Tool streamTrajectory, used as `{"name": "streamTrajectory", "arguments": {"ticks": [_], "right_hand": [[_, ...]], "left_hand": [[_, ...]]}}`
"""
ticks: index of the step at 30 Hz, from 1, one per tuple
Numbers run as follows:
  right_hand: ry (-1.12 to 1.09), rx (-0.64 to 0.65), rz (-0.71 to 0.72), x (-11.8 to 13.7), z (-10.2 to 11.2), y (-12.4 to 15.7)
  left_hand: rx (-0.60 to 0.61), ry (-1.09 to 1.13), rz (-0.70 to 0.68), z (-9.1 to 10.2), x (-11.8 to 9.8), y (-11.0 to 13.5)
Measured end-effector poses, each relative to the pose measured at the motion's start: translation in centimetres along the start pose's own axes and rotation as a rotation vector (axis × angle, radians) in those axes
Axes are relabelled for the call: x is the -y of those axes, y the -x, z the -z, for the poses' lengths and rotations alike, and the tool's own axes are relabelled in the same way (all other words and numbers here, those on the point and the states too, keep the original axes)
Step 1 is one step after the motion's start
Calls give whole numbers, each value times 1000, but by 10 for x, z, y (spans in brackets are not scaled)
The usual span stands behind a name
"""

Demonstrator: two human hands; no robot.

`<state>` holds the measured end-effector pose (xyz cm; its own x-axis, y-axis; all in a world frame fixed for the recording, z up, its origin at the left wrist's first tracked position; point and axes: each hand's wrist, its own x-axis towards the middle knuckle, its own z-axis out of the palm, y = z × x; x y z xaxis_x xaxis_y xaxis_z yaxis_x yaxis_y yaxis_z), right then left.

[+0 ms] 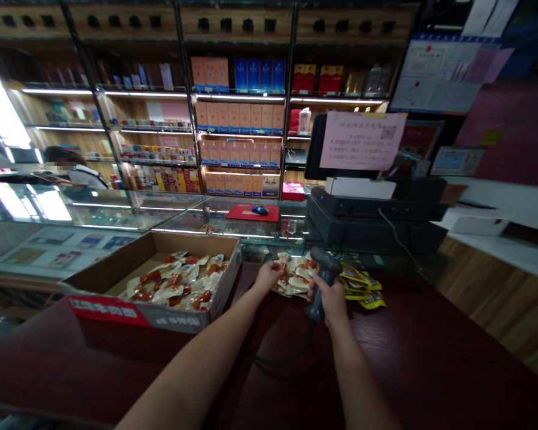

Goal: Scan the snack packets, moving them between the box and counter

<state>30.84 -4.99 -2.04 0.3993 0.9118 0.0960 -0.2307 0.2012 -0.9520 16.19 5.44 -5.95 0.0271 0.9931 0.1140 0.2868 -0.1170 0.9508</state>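
Over at a shop bench (399,364), the right hand (332,300) is gripping a corded barcode scanner (326,269), with its fingers wrapped firmly round the handle. The left hand (268,277) is reaching onto a loose pile of sausage snack packets (296,278), but I can't tell whether its fingers are pinching one or just touching. More packets are sitting in a cardboard box (179,242) just left of the pile, and yellow packets (361,288) are lying just right of it. Tip: keeping a packet flat with its barcode facing the scanner usually helps. No barcode is showing, and the label print is too small to read.
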Motion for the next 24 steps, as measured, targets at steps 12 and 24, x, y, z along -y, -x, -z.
{"name": "streamTrajectory", "arguments": {"ticks": [12,24], "right_hand": [[-58,-5,13,2,-2,3],[-2,508,-203,-19,-32,42]], "left_hand": [[-170,-423,-186,4,-3,18],[-214,-649,-145,186,-34,50]]}}
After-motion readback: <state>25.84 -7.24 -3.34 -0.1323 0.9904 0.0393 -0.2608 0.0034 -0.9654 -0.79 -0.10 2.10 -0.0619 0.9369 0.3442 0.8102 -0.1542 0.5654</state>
